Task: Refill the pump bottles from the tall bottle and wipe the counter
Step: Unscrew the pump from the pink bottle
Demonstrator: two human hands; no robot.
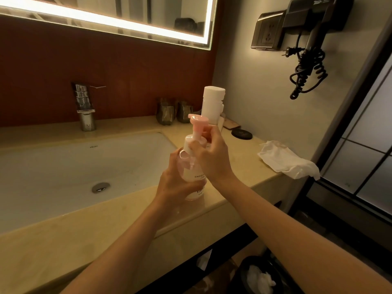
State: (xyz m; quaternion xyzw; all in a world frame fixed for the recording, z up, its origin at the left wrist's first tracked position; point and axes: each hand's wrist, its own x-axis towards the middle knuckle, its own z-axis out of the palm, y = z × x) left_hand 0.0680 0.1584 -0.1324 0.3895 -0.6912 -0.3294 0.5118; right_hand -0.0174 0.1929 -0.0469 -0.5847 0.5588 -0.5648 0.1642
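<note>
Clear, perhaps plastic pump bottle (pixel 192 174)

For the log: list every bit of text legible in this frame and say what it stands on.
"SMOOT": on the pump bottle, cut off at the right hand.
"YA": lower on the same bottle, the rest out of sight; the script line and small print near it are unreadable.
"HEGII": on the sink rim, small, so a likely reading.
Hair dryer: white print, too blurred to read.
Tall bottle: no text shows.
</note>
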